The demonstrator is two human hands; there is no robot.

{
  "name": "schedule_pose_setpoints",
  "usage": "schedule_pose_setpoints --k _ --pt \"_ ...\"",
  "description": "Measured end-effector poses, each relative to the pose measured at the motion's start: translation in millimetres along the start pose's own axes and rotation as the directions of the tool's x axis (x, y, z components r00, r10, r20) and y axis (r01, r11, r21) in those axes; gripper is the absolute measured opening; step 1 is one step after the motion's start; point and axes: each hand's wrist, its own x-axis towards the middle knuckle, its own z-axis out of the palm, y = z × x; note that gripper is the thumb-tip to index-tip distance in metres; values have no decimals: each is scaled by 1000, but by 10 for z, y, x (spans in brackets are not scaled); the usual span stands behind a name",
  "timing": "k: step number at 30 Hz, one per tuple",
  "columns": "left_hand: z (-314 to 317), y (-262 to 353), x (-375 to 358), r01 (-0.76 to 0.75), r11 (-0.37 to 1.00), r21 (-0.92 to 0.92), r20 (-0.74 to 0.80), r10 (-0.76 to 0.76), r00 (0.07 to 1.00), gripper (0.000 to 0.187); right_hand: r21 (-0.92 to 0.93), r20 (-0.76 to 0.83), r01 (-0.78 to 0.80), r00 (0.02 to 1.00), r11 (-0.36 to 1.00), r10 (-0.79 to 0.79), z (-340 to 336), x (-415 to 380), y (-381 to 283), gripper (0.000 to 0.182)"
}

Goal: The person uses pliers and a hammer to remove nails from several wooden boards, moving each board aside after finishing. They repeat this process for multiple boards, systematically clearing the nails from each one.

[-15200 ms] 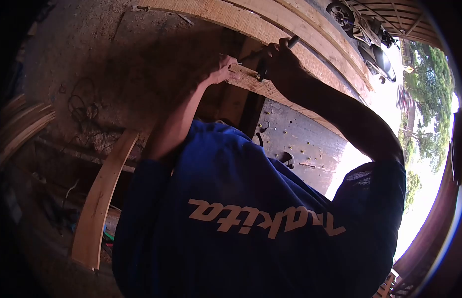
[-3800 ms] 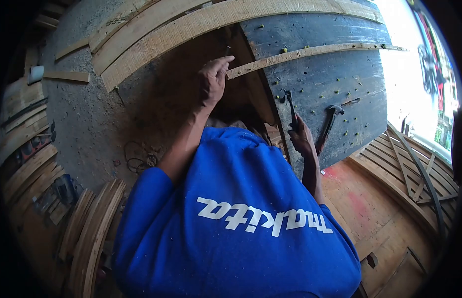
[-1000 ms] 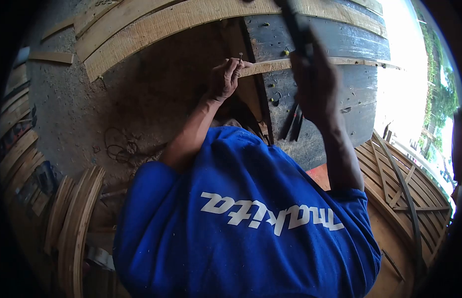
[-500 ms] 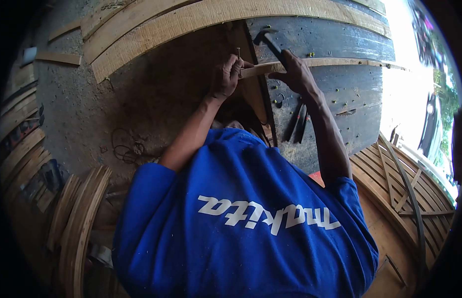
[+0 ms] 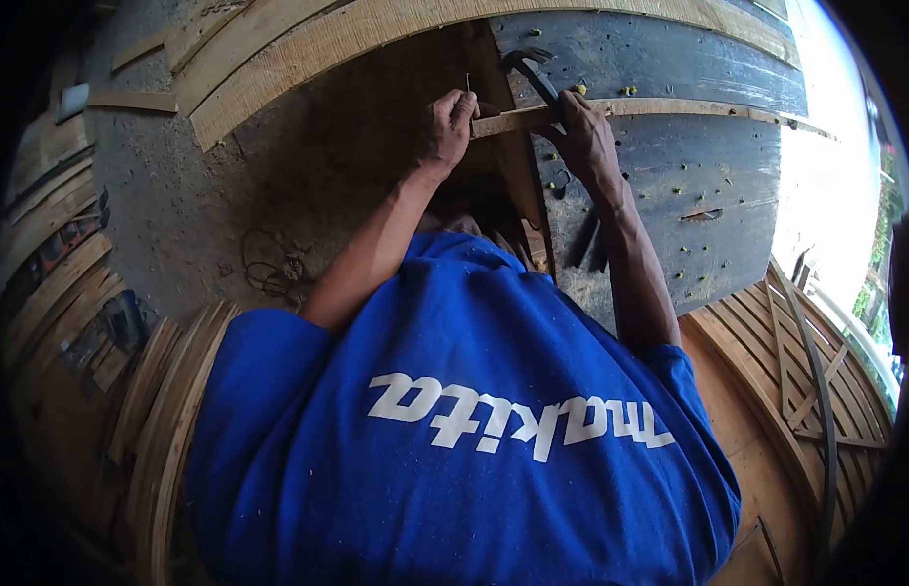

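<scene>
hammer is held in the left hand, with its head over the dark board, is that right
Not quite: the hammer is in the right hand, as the head view shows; the left hand holds a nail. The hammer's head is over the dark board, as you say.

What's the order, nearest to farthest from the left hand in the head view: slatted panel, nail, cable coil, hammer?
1. Nail: upright, held in the left hand.
2. Hammer: just to the right, in the right hand.
3. Cable coil: on the floor, lower left.
4. Slatted panel: far lower right.
</scene>
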Motion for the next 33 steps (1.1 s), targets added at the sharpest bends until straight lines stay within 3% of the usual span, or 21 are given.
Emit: schedule_pose_setpoints --k 2,6,8,9,11,13,16,17,19,21,23,25,26,27,29,30,31,32,33 --pt "10 -5 24 23 998 -64 9 -22 1000 40 -11 -7 0 1000 1000 0 -17 20 20 33" --pt "-30 -35 36 18 1000 -14 45 -18 999 40 -8 -10 6 1000 1000 -6 -22 30 1 34" --pt "70 -189 38 -172 973 -152 -1 174 985 39 -15 -7 16 1000 1000 -16 -16 -22 -1 35" --pt "133 -222 18 -181 971 -155 -3 183 983 39 -21 -13 21 1000 1000 -22 -30 -22 -22 35" --pt "263 -218 -58 -357 922 -151 -177 330 927 34 -46 16 20 1000 999 -19 -85 0 -54 36" --pt "262 -206 -114 -321 939 -125 -184 296 937 31 -105 82 -13 996 994 22 -159 27 -68 40" --pt "253 -347 -98 -313 950 2 -184 308 934 32 7 12 40 999 999 -40 -339 106 -201 64" --pt "241 -420 -95 -318 948 27 -150 318 936 33 -1 19 44 999 999 -44 -437 174 -250 64" --pt "240 -402 -108 -324 945 44 -118 327 938 34 198 166 -161 978 967 129 -853 391 -595 58" --pt "206 -176 -133 -315 947 59 -166 321 932 33 238 170 -185 974 953 146 -1179 634 -884 54" --pt "200 -208 -91 -353 932 84 -188 363 913 32 271 46 -24 999 962 12 -1250 958 -893 48" --pt "195 -247 -113 -388 915 112 -200 403 893 31 145 90 -58 995 988 45 -1315 1222 -1008 43" --pt "199 -252 -124 -380 918 116 -184 396 900 33 220 160 -102 985 970 68 -1234 1266 -924 37" --pt "188 -242 -93 -379 918 122 -171 395 903 35 321 267 31 956 946 -122 -1060 1387 -417 33" --pt "179 -230 -178 -412 893 179 -149 439 886 32 -74 586 217 799 973 -133 -874 1361 -530 31" --pt "154 -223 -162 -450 860 241 -118 486 866 30 20 463 562 728 827 -506 -842 1395 -458 31" --pt "144 -218 -113 -446 861 246 -128 485 865 30 24 467 570 720 821 -513 -941 1453 -682 31" --pt "162 -213 -89 -425 885 190 -161 455 876 28 -30 516 240 835 970 -191 -1141 1452 -1069 25" --pt "175 -209 -43 -409 903 132 -192 428 883 27 -104 538 -116 829 988 154 -1255 1459 -1275 19"
